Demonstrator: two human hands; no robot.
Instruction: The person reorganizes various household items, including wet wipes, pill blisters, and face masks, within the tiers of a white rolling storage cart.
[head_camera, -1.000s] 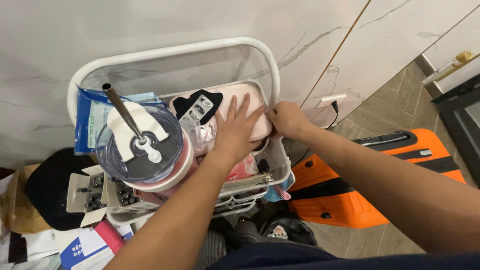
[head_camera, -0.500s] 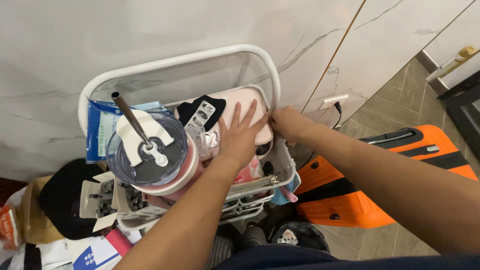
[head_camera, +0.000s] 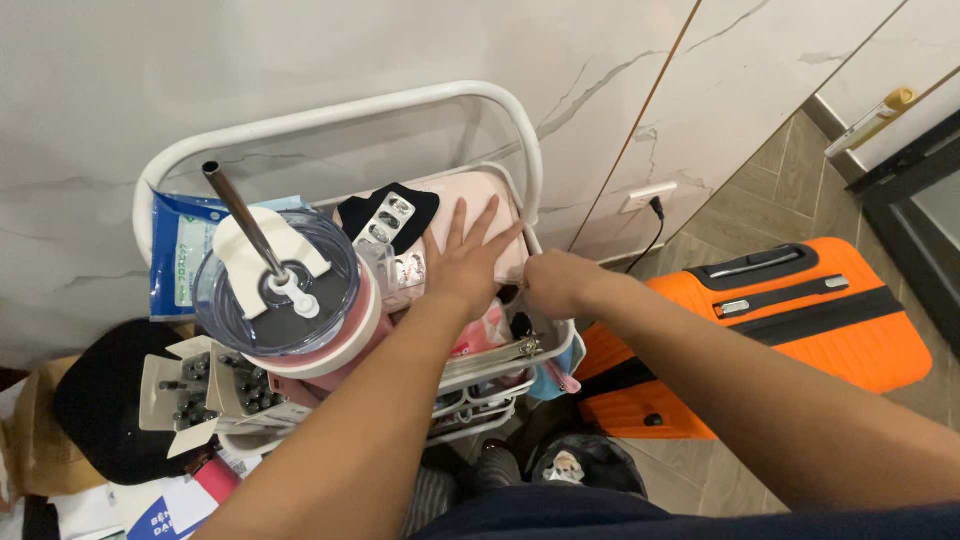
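Note:
My left hand (head_camera: 462, 262) lies flat, fingers spread, on a flat pink case (head_camera: 480, 205) in the top tray of a white cart (head_camera: 340, 105). At the case's right end, by the tray's rim, my right hand (head_camera: 555, 283) has its fingers curled; what they pinch is hidden. Blister packs of pills (head_camera: 385, 225) and a black cloth (head_camera: 355, 212) lie on the case's left part. A large clear tumbler (head_camera: 285, 290) with a pink rim, white lid piece and metal straw stands at the cart's left.
A blue packet (head_camera: 175, 255) leans behind the tumbler. An open box of small dark bottles (head_camera: 190, 390) and papers sit lower left. An orange suitcase (head_camera: 800, 325) lies on the tiled floor at right. A wall socket with a plug (head_camera: 648, 195) is behind it.
My right hand has slid down from the case's upper right corner to its lower right end. The left hand stays flat on the case. The view has shifted slightly.

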